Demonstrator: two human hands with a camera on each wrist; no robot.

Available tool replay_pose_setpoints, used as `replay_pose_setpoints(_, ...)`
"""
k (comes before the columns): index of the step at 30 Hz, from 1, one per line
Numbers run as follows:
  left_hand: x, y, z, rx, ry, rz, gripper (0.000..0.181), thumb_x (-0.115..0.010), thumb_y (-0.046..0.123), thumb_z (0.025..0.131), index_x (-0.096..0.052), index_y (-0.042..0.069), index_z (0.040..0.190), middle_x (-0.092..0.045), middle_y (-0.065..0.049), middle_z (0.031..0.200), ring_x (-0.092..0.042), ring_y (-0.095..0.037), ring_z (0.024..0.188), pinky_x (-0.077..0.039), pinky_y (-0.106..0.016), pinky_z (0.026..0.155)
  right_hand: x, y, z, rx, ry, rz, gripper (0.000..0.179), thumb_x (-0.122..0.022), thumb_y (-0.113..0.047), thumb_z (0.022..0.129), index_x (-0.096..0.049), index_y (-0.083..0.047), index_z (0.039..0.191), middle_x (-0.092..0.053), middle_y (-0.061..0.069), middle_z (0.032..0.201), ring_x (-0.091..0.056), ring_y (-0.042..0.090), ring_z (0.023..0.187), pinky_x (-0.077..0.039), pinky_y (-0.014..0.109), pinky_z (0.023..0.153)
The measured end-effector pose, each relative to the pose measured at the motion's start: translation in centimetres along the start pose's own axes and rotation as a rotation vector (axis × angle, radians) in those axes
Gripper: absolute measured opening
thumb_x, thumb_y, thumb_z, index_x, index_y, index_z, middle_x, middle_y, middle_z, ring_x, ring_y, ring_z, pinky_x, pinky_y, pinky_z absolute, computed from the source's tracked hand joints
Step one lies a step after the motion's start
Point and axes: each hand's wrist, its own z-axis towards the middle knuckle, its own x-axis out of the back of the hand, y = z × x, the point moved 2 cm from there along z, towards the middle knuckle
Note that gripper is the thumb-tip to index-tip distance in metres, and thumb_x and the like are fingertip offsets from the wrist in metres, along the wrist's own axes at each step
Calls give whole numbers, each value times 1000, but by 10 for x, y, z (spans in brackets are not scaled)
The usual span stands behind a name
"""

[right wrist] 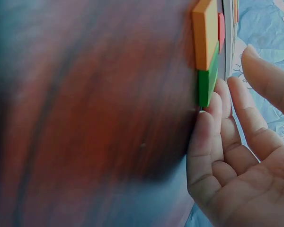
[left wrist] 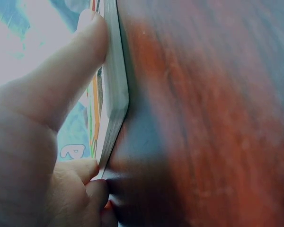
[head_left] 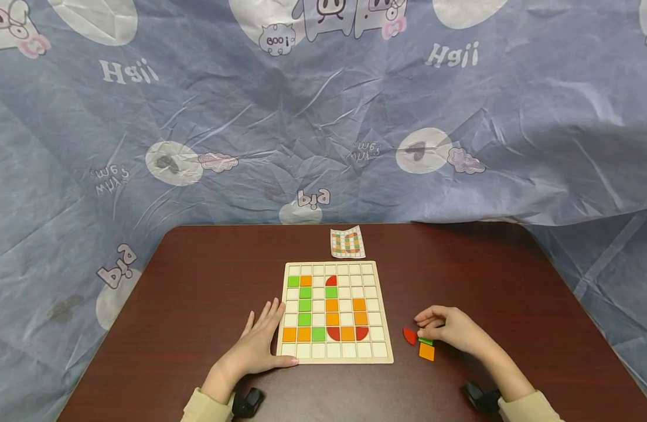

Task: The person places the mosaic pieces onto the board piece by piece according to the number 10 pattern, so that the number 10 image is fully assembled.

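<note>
A light wooden grid board (head_left: 384,358) lies on the table, its cells partly filled with green and orange squares and red quarter-round tiles. My left hand (head_left: 254,347) rests at the board's left side and front corner, fingers stretched out; in the left wrist view the thumb lies along the board's edge (left wrist: 117,90). Right of the board are a loose red quarter-round tile (head_left: 409,336), a green square tile (head_left: 426,341) and an orange square tile (head_left: 426,351). Over the green tile (right wrist: 207,85) hovers my right hand (head_left: 452,329), thumb and fingers apart with nothing visible between them.
A small paper card (head_left: 347,242) printed with a coloured grid pattern lies behind the board. The dark red-brown table (head_left: 223,258) extends to both sides. A grey-blue printed cloth (head_left: 323,117) hangs behind its back edge.
</note>
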Motion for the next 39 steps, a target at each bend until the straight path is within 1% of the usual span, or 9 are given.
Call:
replay_pose_setpoints(6, 0, 0, -1, 0, 7, 12, 118, -80, 58, 72, -20, 3, 157, -17, -18, 164, -11, -35, 153, -6, -64, 119, -2, 2, -3, -48, 26, -27, 34, -81, -19, 78, -70, -3, 106, -69, 6, 96, -60, 9, 83, -52, 21, 69)
replay_pose_setpoints(9, 0, 0, -1, 3, 7, 5, 117, -81, 57, 72, -20, 3, 157, -16, -18, 164, -11, -35, 153, -6, -64, 119, -4, 0, -5, -62, 44, -41, 35, -84, -15, 75, -70, -4, 105, -66, 6, 96, -57, 11, 83, -50, 21, 69)
replay_pose_setpoints(12, -1, 0, -2, 6, 6, 1, 117, -81, 57, 72, -20, 3, 157, -15, -18, 164, -11, -35, 153, -6, -64, 120, -6, 0, -6, -75, 71, -78, 32, -85, -11, 73, -70, -7, 101, -62, 5, 94, -53, 11, 82, -48, 20, 69)
replay_pose_setpoints(18, 0, 0, -1, 9, 12, 16, 119, -80, 58, 72, -19, 3, 157, -17, -18, 164, -11, -34, 153, -7, -64, 119, -8, -2, -5, -47, 101, -138, 31, -86, -8, 70, -70, -7, 97, -60, 3, 89, -51, 8, 77, -46, 20, 66)
replay_pose_setpoints(23, -1, -2, -1, 6, 8, 9, 118, -80, 58, 72, -19, 4, 157, -15, -17, 164, -10, -34, 153, -6, -64, 119, -9, -4, -3, -61, 99, -164, 31, -87, -8, 69, -69, -8, 95, -60, 2, 87, -52, 12, 77, -46, 21, 65)
replay_pose_setpoints(29, -1, -3, 0, 6, 3, 7, 119, -80, 60, 72, -19, 5, 158, -14, -16, 165, -10, -34, 154, -6, -65, 119, -7, -5, -3, -81, 72, -152, 27, -85, -8, 70, -67, -9, 90, -58, 2, 81, -52, 13, 73, -45, 22, 62)
replay_pose_setpoints(35, -2, -3, 1, -1, -3, 6, 119, -79, 60, 72, -18, 6, 158, -13, -17, 165, -9, -34, 154, -6, -65, 119, 0, -4, -1, -28, 21, -127, 24, -85, -14, 73, -67, -8, 87, -60, 1, 78, -54, 10, 69, -46, 22, 60)
replay_pose_setpoints(37, -2, -4, 1, -3, -2, 14, 119, -79, 61, 72, -18, 5, 158, -13, -17, 165, -9, -34, 154, -6, -65, 119, 2, -6, 2, -11, 26, -118, 24, -85, -15, 73, -67, -8, 87, -61, 1, 78, -55, 8, 69, -47, 21, 61)
replay_pose_setpoints(39, -3, -4, 2, -5, 0, 22, 119, -79, 61, 72, -18, 5, 158, -14, -17, 165, -9, -34, 153, -7, -65, 119, 4, -9, 6, -10, 42, -102, 24, -85, -17, 74, -67, -8, 87, -62, 1, 79, -56, 8, 69, -48, 21, 62)
